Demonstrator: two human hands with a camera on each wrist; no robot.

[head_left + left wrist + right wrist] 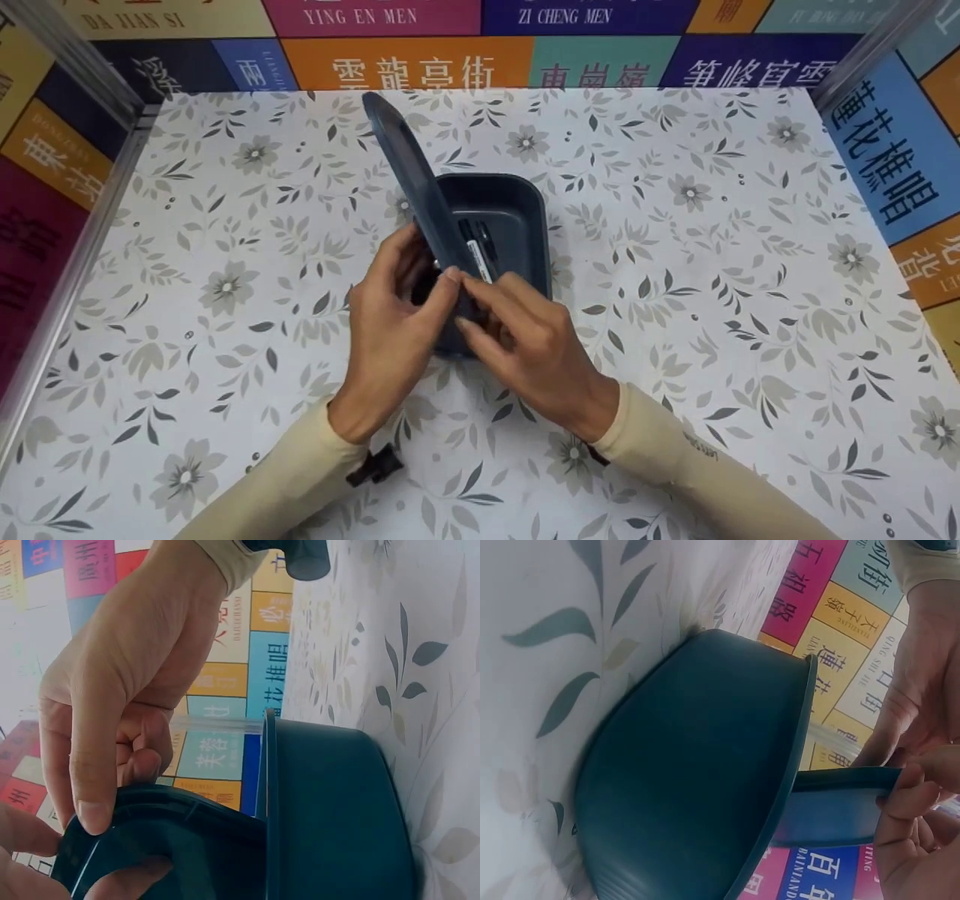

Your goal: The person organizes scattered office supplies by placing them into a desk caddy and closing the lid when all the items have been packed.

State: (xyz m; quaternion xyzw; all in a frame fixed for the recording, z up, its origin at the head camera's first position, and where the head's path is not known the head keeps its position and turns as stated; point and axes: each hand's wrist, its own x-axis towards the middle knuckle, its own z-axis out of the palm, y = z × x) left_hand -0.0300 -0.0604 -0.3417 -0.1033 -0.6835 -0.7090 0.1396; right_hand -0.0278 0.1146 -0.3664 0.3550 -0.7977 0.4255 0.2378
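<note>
A dark blue plastic box stands on the table, with its matching lid tilted steeply over its left half. My left hand holds the lid's near left part, thumb on its edge. From the other side, my right hand pinches the same near edge, close to the left thumb. Inside the box lies a black-and-white marker beside a dark, pen-like item; both are partly hidden by the lid and fingers. In the left wrist view, the lid rises above the box's side wall.
A white tabletop with a grey leaf and flower print spreads around the box. Colourful panels with lettering border its back and sides. Metal frame posts stand at the back corners.
</note>
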